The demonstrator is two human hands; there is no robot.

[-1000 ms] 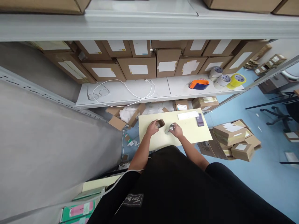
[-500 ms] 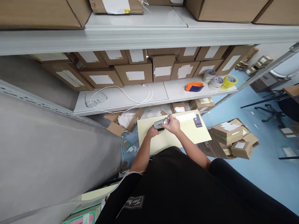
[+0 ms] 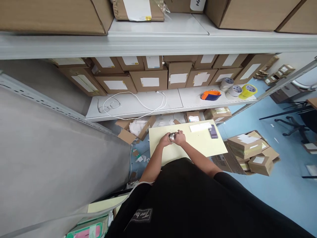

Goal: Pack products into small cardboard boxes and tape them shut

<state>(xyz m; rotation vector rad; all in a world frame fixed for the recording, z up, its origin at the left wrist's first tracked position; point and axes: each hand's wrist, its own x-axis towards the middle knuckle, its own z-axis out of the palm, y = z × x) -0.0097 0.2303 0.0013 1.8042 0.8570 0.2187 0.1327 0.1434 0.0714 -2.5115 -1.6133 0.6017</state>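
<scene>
A rounded, glossy silver object shows above the smooth, flat, pale-yellow table. Left hand and right hand hold it in a closed grip from opposite sides.

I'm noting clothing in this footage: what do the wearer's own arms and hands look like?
A black fabric garment has short black sleeves, leaving the forearms bare. The left hand and right hand are ungloved. A thin white cable crosses the left arm near the sleeve's edge. A dark rectangular patch has a pale dashed border and lettering beginning "Time".
</scene>
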